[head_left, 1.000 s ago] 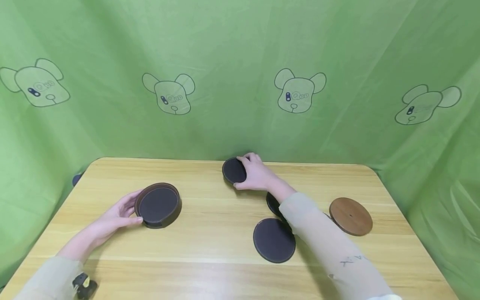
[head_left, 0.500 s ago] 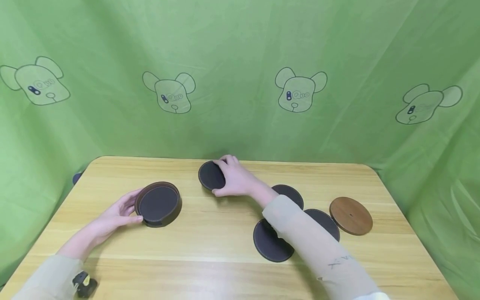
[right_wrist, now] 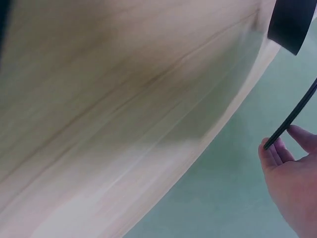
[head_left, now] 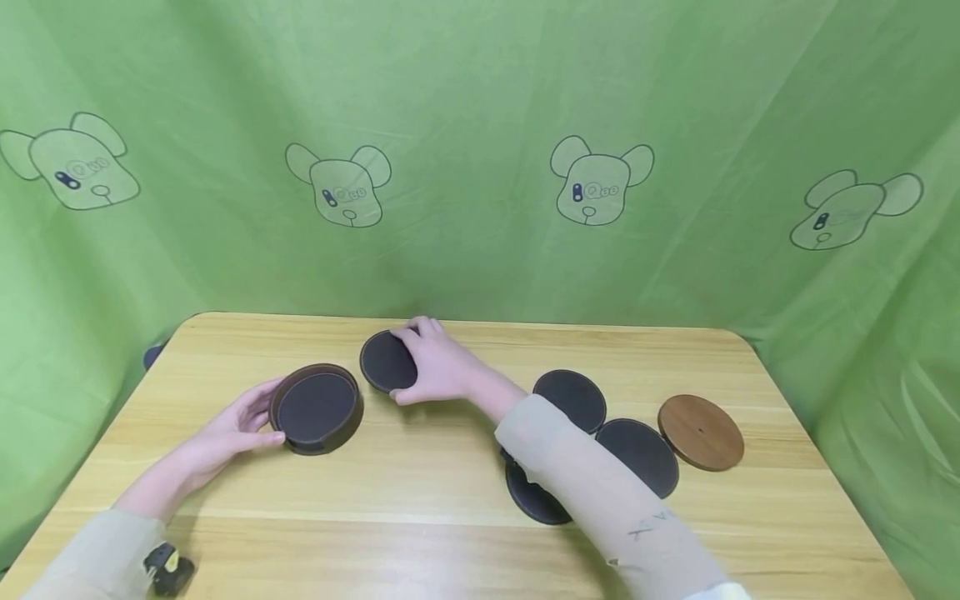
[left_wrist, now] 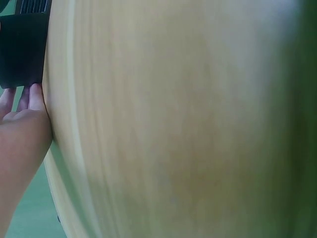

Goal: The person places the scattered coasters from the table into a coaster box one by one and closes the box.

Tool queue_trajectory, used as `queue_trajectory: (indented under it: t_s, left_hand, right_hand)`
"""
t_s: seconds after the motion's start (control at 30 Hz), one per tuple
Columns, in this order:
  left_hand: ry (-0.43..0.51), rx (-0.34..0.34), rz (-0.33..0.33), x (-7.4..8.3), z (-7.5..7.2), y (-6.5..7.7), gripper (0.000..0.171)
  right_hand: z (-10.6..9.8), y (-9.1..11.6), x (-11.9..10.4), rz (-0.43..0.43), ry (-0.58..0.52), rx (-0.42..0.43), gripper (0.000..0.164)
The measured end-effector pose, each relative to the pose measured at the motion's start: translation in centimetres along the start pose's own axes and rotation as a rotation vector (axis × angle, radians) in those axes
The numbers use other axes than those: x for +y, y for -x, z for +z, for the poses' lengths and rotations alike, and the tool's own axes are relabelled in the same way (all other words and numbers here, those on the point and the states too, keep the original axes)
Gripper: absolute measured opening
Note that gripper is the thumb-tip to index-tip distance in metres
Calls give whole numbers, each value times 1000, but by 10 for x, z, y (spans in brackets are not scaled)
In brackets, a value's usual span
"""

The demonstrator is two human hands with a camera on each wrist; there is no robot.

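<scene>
My left hand (head_left: pixel 236 429) grips the left side of a round dark-brown coaster holder (head_left: pixel 343 429), thumb at the front and fingers behind. Inside the holder lies a black round coaster (head_left: pixel 317 407). In the left wrist view, fingertips touch the wall of the holder (left_wrist: pixel 22 49). My right hand (head_left: pixel 438 367) pinches another black coaster (head_left: pixel 385 362) by its right edge, raised above the table just right of the holder. The right wrist view shows this coaster (right_wrist: pixel 292 115) edge-on between thumb and fingers, apart from the holder (right_wrist: pixel 293 22).
Black coasters lie right of centre: one at the back (head_left: pixel 573 398), one to its right (head_left: pixel 641 457), and one (head_left: pixel 536 498) partly under my right sleeve. A brown wooden disc (head_left: pixel 701 432) lies farther right. A green curtain (head_left: pixel 465 250) hangs behind the wooden table (head_left: pixel 420 542).
My right hand has carried the black coaster leftward from the back middle to beside the holder. More of the coasters on the right now shows. My left hand and the holder stay put.
</scene>
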State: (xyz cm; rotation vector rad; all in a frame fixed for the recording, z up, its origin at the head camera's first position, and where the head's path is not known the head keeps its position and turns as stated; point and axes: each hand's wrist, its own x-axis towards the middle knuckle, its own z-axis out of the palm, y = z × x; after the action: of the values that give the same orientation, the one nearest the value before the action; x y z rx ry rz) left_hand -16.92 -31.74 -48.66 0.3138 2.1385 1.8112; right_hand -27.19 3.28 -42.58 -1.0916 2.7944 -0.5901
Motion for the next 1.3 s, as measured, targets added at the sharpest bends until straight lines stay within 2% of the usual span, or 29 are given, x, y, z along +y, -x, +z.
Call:
queue_trajectory:
  t_s: [0.43,0.77,1.0,1.3]
  left_hand:
    - [-19,10,-16,0,-1,1,91]
    - [-20,7,-17,0,-1,0,90]
    - [-1,-14,13,-1,-1,0,86]
    - [-14,-7,-4,1,-1,0,88]
  right_hand:
    - [12,-13,-33,-21,2,-31,103]
    - [23,-25,-58,-56,57,-51,103]
    - [30,-30,-69,-73,90,-66,103]
    - [41,-34,-79,-98,139,-67,102]
